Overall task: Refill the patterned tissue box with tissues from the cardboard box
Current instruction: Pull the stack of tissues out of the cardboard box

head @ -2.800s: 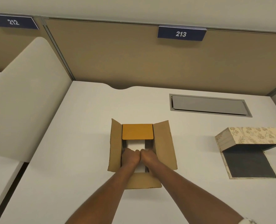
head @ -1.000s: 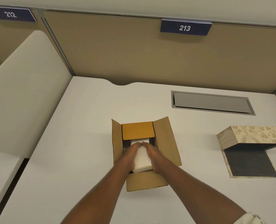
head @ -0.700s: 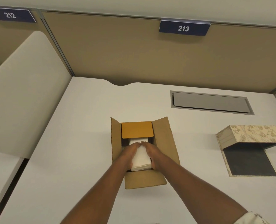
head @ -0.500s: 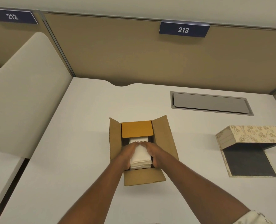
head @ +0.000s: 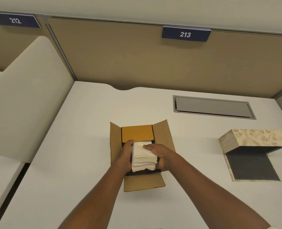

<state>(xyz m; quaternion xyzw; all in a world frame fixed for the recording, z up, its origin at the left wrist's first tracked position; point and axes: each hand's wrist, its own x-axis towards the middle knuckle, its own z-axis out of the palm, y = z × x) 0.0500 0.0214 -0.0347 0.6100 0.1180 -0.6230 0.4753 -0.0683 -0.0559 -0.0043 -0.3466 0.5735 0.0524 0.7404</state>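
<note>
the stack of tissues (head: 144, 156) has come up since a moment ago: it sat lower inside the cardboard box (head: 141, 154) then, and now its top rides above the box's rim, more of its layered near edge showing. the left hand (head: 126, 157) clasps the stack's left side and the right hand (head: 158, 152) its right, thumb laid across the top sheet, both gripping it between them.

the fingers underneath are hidden by the stack, and i can't tell whether more tissues are left in the box below it, since only a dark gap shows there. the right wrist is cut off at the bottom edge of the picture, with just a scrap of pale cuff visible.

counting: two hands, one stack, one cardboard box with four flaps folded out, the far flap an orange-brown card just beyond the fingertips. one patterned tissue box (head: 252, 151) lies well off to the right of the right hand, its floral lid raised and its dark base panel flat on the desk (head: 70, 146). two number plates, 212 (head: 15, 20) and 213 (head: 185, 34), hang on the partition (head: 120, 60) beyond the hands.

between the right hand and the patterned box the desk is bare. a grey recessed hatch (head: 213, 107) lies beyond that stretch, toward the partition. left of the left hand the desk runs bare to its edge, where a pale rounded divider (head: 24, 100) stands.
</note>
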